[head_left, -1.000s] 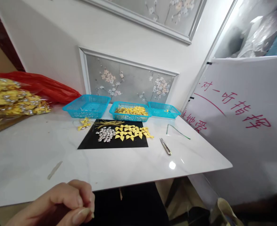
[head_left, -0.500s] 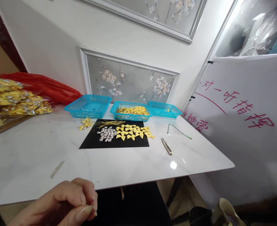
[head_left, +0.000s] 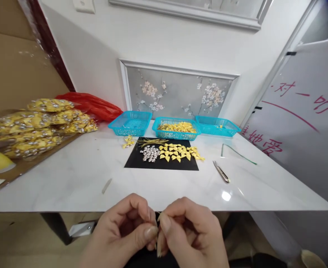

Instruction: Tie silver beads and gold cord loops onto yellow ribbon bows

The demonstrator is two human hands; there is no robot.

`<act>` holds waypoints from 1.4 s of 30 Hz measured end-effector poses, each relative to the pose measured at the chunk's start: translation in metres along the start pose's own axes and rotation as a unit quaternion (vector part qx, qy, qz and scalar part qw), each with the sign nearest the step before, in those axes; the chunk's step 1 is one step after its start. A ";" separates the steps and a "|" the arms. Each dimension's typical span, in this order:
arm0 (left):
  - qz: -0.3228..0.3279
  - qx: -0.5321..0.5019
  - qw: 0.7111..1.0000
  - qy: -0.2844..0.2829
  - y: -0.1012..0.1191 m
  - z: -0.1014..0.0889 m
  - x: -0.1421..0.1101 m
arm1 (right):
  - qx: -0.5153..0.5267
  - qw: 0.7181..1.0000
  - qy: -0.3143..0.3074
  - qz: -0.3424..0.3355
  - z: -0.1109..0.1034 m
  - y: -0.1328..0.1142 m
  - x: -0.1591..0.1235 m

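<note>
White tabletop [head_left: 180,186] spreads ahead of the hands, with a black mat [head_left: 134,160] on it beyond them. Left hand [head_left: 121,230] and right hand [head_left: 193,230] are pinched narrow, fingertips nearly meeting (whether around anything, I cannot tell). Yellow bows [head_left: 177,157] and smaller silver beads [head_left: 149,154] lie ahead of both, on the mat.

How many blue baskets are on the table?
3, in a row at the back of the table: a left basket, a middle basket holding yellow pieces, and a right basket near the whiteboard. None looks hidden.
</note>
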State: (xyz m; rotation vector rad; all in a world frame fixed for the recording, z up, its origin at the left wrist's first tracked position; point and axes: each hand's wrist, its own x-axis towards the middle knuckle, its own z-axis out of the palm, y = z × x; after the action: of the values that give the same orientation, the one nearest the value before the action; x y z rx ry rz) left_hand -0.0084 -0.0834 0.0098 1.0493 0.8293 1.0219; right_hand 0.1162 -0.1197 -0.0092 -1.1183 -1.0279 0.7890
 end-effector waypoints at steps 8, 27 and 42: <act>-0.020 -0.021 1.000 -0.006 -0.001 0.000 0.000 | -0.023 1.000 -0.007 -0.007 -0.001 0.013 -0.002; -0.031 -0.022 0.999 0.033 0.003 0.006 0.000 | -0.044 0.998 -0.012 -0.032 -0.004 0.016 -0.003; -0.027 -0.019 0.998 0.049 0.004 0.009 0.000 | -0.018 0.998 -0.063 0.020 -0.012 0.014 0.000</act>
State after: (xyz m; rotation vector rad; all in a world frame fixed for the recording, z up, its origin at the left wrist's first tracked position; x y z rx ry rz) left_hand -0.0016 -0.0848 0.0163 0.9452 0.9094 1.0463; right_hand 0.1277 -0.1202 -0.0244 -1.1333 -1.1324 0.8857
